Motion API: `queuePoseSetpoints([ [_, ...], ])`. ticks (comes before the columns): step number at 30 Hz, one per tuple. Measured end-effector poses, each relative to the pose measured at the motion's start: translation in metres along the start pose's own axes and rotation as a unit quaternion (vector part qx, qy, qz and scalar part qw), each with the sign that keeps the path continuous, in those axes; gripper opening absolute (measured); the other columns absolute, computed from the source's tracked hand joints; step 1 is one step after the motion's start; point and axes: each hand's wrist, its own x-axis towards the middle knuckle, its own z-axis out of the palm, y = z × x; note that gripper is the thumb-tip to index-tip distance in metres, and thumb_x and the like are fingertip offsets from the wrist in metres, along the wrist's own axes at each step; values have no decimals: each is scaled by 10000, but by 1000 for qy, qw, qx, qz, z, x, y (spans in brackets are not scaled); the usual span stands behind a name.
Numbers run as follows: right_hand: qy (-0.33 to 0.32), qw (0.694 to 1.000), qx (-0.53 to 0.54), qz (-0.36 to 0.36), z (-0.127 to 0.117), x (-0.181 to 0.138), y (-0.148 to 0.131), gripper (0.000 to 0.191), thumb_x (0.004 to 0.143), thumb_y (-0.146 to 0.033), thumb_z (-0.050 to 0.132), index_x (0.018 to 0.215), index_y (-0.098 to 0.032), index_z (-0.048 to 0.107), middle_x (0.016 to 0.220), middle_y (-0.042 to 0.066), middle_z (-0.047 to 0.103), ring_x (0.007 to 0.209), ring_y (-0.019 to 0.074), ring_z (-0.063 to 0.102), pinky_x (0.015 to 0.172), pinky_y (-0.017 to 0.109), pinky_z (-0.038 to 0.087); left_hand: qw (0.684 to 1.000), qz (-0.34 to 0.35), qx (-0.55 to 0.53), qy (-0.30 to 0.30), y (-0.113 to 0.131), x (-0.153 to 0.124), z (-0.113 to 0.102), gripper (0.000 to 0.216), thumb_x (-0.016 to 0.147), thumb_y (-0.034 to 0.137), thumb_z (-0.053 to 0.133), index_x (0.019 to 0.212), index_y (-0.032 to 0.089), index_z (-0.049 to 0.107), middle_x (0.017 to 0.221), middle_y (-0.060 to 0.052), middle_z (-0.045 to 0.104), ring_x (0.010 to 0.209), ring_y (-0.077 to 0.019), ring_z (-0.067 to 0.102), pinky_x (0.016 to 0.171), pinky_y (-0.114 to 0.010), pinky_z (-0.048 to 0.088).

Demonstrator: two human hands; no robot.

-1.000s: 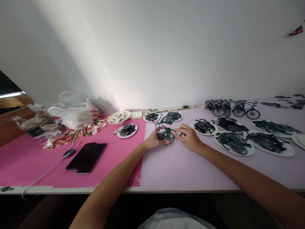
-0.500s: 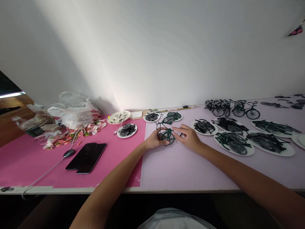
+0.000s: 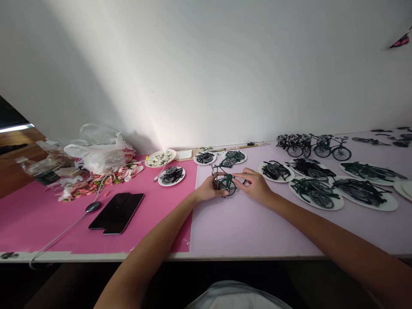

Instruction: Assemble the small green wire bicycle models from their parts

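A small dark green model bicycle (image 3: 228,179) is held just above the pale lilac part of the table, tilted. My left hand (image 3: 207,188) grips it from the left, with the thumb across the lower front near a wheel. On the right side, my right hand (image 3: 255,184) has its index finger and thumb against the bicycle's frame by the wheel. A small dark piece shows under those fingers; I cannot make out what it is. Behind the bicycle lie two plates of parts, one with black pieces (image 3: 206,158) and one with green pieces (image 3: 240,155).
Several assembled model bicycles (image 3: 331,148) stand at the back right, behind plates of green parts (image 3: 317,193) and black parts (image 3: 363,191). On the pink left side are a phone-like black device (image 3: 117,212), a cable with a mouse-shaped piece (image 3: 93,207), plastic bags (image 3: 99,150) and a bowl (image 3: 161,158).
The right fingertips have come slightly closer in on the bicycle, and its upper part has shifted a little. The left hand keeps its hold in the same place.
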Motion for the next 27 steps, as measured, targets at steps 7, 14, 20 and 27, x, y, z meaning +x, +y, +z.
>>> queuePoseSetpoints([
  [7, -2, 1000, 1, 5, -1, 0, -2, 242, 955, -326, 649, 1095, -202, 801, 733, 11, 555, 574, 134, 488, 530, 275, 400, 1000, -3, 1, 0, 4, -1, 1, 906, 639, 401, 962, 1378, 176, 488, 977, -85, 697, 855, -189, 685, 795, -329, 540],
  [14, -12, 1000, 0, 16, -2, 1, -3, 255, 963, -355, 633, 1093, -209, 798, 737, 18, 572, 576, 137, 483, 527, 274, 411, 1000, -2, -6, -2, 7, -2, 2, 899, 638, 399, 962, 1374, 174, 498, 1002, -92, 699, 876, -190, 686, 816, -331, 536],
  [20, -10, 1000, 1, 12, -2, 1, -3, 246, 957, -341, 643, 1094, -206, 797, 743, 19, 574, 579, 137, 485, 528, 273, 410, 1000, -3, -7, 2, 8, -2, 3, 944, 615, 424, 968, 1388, 170, 490, 988, -88, 699, 871, -200, 682, 818, -350, 533],
  [27, -17, 1000, -1, 13, -1, -1, 2, 254, 963, -347, 636, 1105, -209, 795, 737, 13, 558, 585, 137, 487, 527, 269, 410, 999, -18, 29, 12, 8, -3, 2, 920, 653, 399, 956, 1403, 157, 482, 901, -64, 695, 807, -178, 669, 759, -325, 534],
])
